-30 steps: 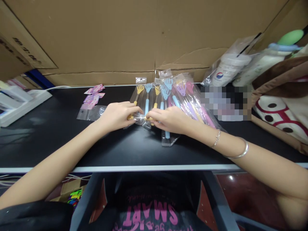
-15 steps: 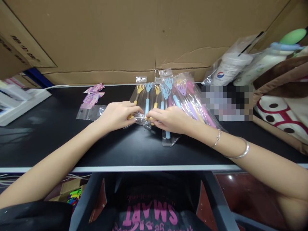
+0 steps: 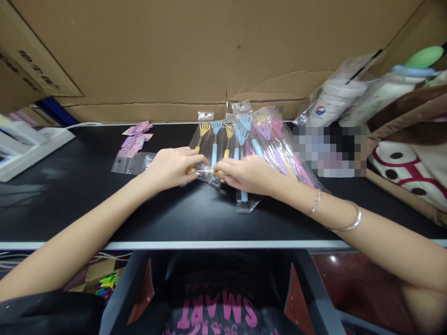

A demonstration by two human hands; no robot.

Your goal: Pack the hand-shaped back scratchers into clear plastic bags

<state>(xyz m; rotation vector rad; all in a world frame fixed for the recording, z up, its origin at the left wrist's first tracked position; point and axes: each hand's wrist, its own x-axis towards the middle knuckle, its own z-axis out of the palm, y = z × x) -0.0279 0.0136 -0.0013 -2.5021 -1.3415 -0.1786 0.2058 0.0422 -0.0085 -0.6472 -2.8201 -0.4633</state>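
Both hands are at the middle of the desk, over several back scratchers [image 3: 214, 153] in clear plastic sleeves, with yellow, blue, purple and pink parts. My left hand [image 3: 172, 167] has its fingers closed on a yellow back scratcher [image 3: 190, 170] lying crosswise in crinkled plastic. My right hand [image 3: 248, 174] pinches plastic and a yellow part close by, a short gap from the left fingertips. What lies under the palms is hidden. A clear sleeve end [image 3: 131, 164] sticks out left of my left hand. One blue handle [image 3: 244, 195] shows below my right hand.
Small pink-purple packets [image 3: 134, 142] lie at the back left, near a white rack [image 3: 35, 149]. On the right stand a bagged lidded cup [image 3: 331, 102], a bottle [image 3: 387, 97] and a brown-white cloth bag [image 3: 412, 158]. A cardboard wall [image 3: 157, 56] closes off the back.
Nearly nothing differs. The whole view has shifted very slightly, while both hands keep their hold and place on the bagged back scratcher.
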